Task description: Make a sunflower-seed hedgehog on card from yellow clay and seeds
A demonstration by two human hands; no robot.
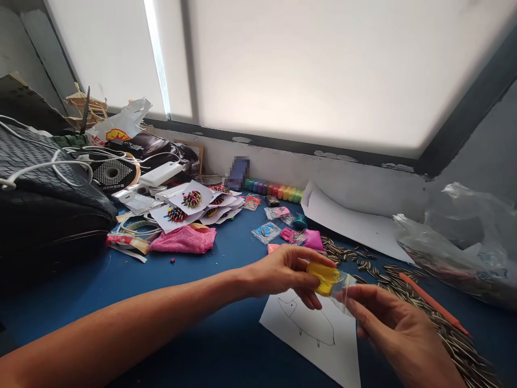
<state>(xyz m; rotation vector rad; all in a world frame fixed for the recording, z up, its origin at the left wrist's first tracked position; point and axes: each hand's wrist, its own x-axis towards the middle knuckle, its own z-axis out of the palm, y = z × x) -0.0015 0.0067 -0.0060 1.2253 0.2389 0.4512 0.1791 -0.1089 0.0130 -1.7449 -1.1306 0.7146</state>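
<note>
My left hand has its thumb and fingers closed around a soft yellow lump that looks like modelling clay, in a small clear plastic bag. The bag's loose right end is pinched between the thumb and fingers of my right hand. Both hands are raised over a white sheet of paper. On that sheet is a pen outline of an animal with a pointed snout, an eye and short legs; my hands cover part of the paper.
Striped sunflower seeds lie heaped at right beside an orange stick-like tool. Small bags of coloured clay lie ahead. Finished seed pictures, a pink cloth and a black bag occupy the left. A plastic bag stands far right.
</note>
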